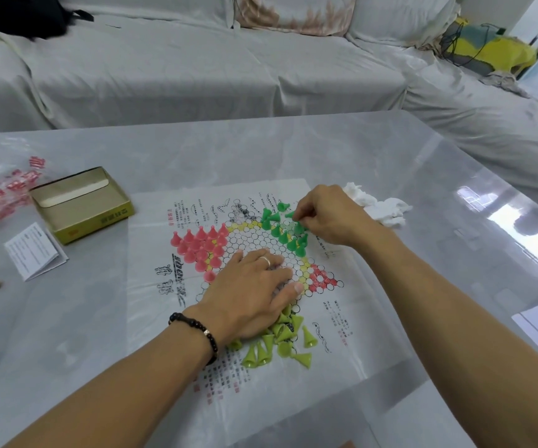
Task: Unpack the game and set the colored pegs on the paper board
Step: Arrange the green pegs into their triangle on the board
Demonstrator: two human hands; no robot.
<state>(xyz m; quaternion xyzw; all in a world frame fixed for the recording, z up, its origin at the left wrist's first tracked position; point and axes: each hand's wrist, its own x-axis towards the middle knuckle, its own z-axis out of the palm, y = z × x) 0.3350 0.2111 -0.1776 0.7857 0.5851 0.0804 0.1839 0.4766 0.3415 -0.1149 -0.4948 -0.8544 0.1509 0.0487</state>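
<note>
At the table's left edge lies a clear plastic bag [1, 189] with red print, then an open yellow box [80, 205] and a folded leaflet [35, 252]. On the paper board [248, 286] the pink pegs [200, 245] stand grouped at its left corner. The left hand [251, 292] lies flat on the board, fingers straight, partly covering the yellow-green pegs [277, 337], most tipped over. The right hand [329, 218] pinches a green peg [298, 227] among the green pegs [280, 231]. A crumpled white tissue [380, 206] lies just beyond it.
</note>
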